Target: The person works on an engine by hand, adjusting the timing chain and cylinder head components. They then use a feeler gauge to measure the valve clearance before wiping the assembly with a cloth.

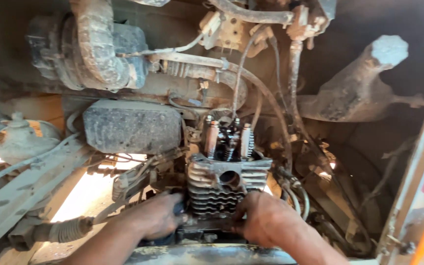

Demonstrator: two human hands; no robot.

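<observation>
Gripping low on both sides, the left hand point(155, 216) and right hand point(263, 218) press against the base of the finned cylinder point(217, 189), which sits at centre between them; the fingers curl under it, clenched on something dark, though what exactly I cannot tell. Grease and grime coat everything, so a slip looks likely, and the fin edges could cut knuckles. At 12 o'clock the exposed valve springs point(229, 142) could take in falling dirt. Cables point(241, 73) hang just above and might snag. Farther, at 10 o'clock, the dusty hose point(94, 39) looks brittle if knocked.
</observation>
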